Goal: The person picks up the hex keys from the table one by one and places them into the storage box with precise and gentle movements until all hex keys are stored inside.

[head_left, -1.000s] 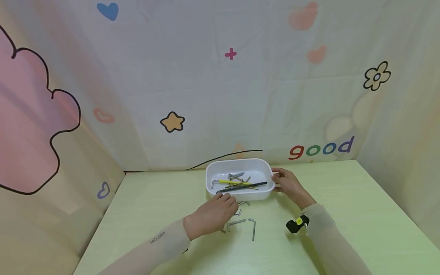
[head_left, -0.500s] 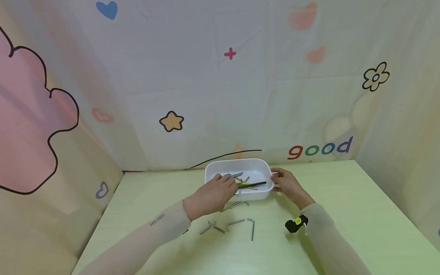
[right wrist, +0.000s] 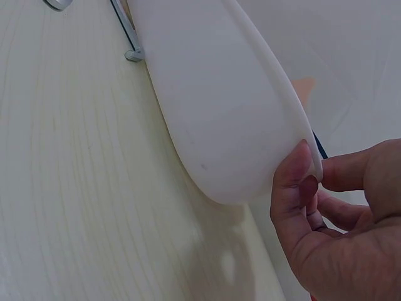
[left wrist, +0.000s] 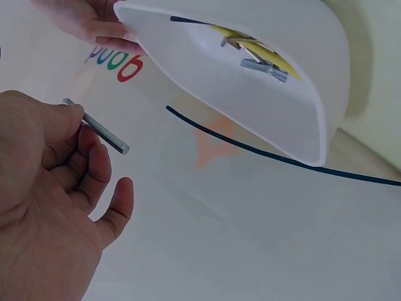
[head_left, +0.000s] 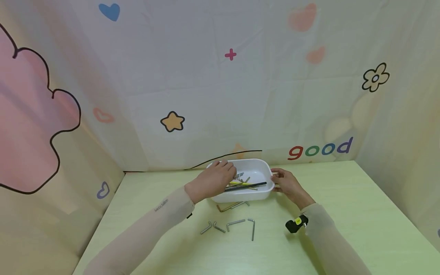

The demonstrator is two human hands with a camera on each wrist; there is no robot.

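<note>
My left hand (head_left: 214, 179) is over the left part of the white plastic tray (head_left: 240, 196). In the left wrist view its thumb and fingers pinch a short silver hex key (left wrist: 105, 135), with one straight arm showing and the rest behind the thumb. My right hand (right wrist: 341, 219) pinches the tray's right end at the rim, thumb and fingers on either side of the wall. Inside the tray lie a long black hex key (head_left: 254, 185), a yellow-sleeved hex key (left wrist: 263, 51) and several smaller silver and brass-coloured ones. The left hand hides part of that pile in the head view.
On the table (head_left: 343, 214) in front of the tray lie several loose hex keys, among them a silver one (head_left: 253, 229) and a brass-coloured one (head_left: 225, 208). A printed curtain (head_left: 206, 76) stands right behind the tray. A black wrist device (head_left: 295, 224) hangs under the right sleeve.
My left hand has lifted from the tray's front edge to over its left part, bringing a hex key up from the table. The right hand keeps its hold on the tray.
</note>
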